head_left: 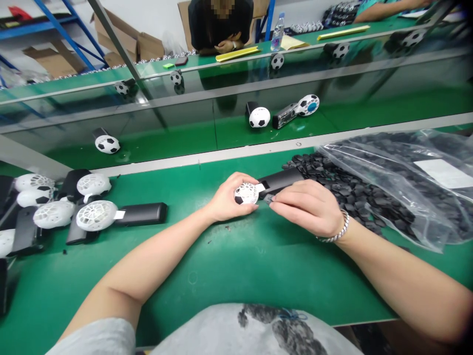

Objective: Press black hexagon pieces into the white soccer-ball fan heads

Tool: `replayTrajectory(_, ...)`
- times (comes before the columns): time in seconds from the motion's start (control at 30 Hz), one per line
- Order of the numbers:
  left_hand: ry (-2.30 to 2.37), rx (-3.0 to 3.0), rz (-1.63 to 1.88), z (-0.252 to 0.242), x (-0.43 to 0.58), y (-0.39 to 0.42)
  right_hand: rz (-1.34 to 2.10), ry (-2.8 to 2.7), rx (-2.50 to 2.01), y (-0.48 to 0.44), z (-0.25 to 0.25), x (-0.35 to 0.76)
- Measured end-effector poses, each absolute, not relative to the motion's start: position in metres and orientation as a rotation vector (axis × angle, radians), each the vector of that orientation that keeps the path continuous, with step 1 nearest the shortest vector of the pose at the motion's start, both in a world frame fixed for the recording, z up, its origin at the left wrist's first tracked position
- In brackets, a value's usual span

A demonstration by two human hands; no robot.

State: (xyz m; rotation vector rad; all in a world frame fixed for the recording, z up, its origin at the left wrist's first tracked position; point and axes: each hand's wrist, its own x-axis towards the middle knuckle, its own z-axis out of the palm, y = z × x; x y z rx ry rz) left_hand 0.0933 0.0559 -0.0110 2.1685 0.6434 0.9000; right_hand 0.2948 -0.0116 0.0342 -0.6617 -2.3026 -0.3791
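Observation:
My left hand [225, 199] is wrapped round the white, football-patterned head of a small hand fan [247, 193], whose black handle [283, 180] points up and right across the green table [207, 266]. My right hand [310, 207], with a bead bracelet on the wrist, pinches a small black part [269, 199] against the fan just below the head. Both hands are closed. A heap of small black parts [343, 185] lies just right of my right hand.
Several finished fans [94, 214] lie at the left edge. A clear plastic bag [414, 182] of black parts covers the right. Beyond a metal rail runs a conveyor carrying football fans [259, 117]. Another person [221, 24] sits at the far side.

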Motion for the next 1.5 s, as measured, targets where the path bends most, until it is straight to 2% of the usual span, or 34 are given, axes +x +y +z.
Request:
replayTrajectory(0.13,0.657,2.172,0.891,-0.011,0.092,0.056,-0.358,-2.288,-0.725,-0.010,0.029,0.288)
replayTrajectory(0.47,0.626,2.174,0.892,-0.011,0.094,0.057,0.057,-2.268,-0.817,0.005,0.002,0.282)
replayTrajectory(0.77,0.652,2.163,0.904,-0.009,0.095,0.052,0.296,-2.213,-0.869,0.008,0.006,0.279)
replayTrajectory(1.5,0.730,2.178,0.947,-0.009,0.099,0.048,0.293,-2.141,-1.073,0.015,0.000,0.283)
